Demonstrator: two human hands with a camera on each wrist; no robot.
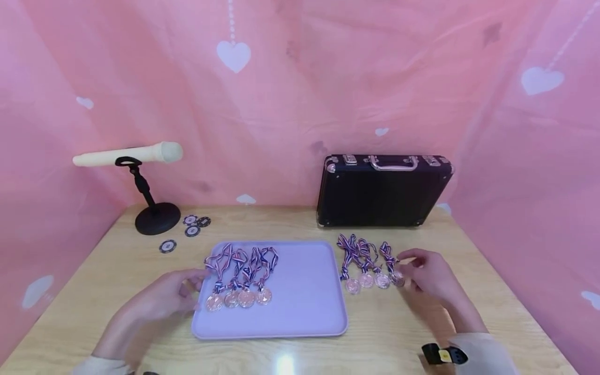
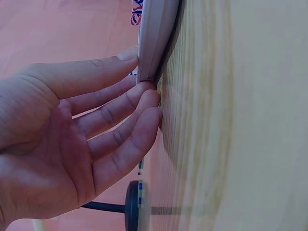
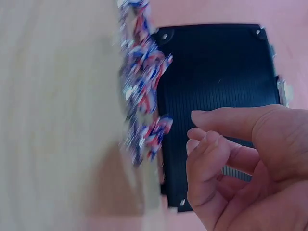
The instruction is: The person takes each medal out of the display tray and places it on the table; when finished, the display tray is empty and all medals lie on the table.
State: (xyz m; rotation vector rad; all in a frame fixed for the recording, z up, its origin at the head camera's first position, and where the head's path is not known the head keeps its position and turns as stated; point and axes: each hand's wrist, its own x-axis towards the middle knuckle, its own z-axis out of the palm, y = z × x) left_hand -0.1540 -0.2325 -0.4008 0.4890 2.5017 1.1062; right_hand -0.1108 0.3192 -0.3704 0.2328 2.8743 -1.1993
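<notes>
Several round medals (image 1: 246,298) with striped red, white and blue ribbons (image 1: 253,266) lie in a row on the left part of a lilac tray (image 1: 304,291). My left hand (image 1: 166,294) rests at the tray's left edge. Its thumb and fingertips touch the rim (image 2: 156,36), fingers loosely bent. More medals (image 1: 382,281) lie side by side on the table to the right of the tray, ribbons stretched toward the back. Beside the rightmost one is my right hand (image 1: 431,273), its fingers loosely curled, with nothing held between thumb and fingers in the right wrist view.
A black case (image 1: 382,192) with a metal handle stands upright at the back right. At the back left, a white microphone (image 1: 126,154) sits on a black stand (image 1: 158,219). Several poker chips (image 1: 192,230) lie near its base. Pink fabric (image 1: 281,104) surrounds the table.
</notes>
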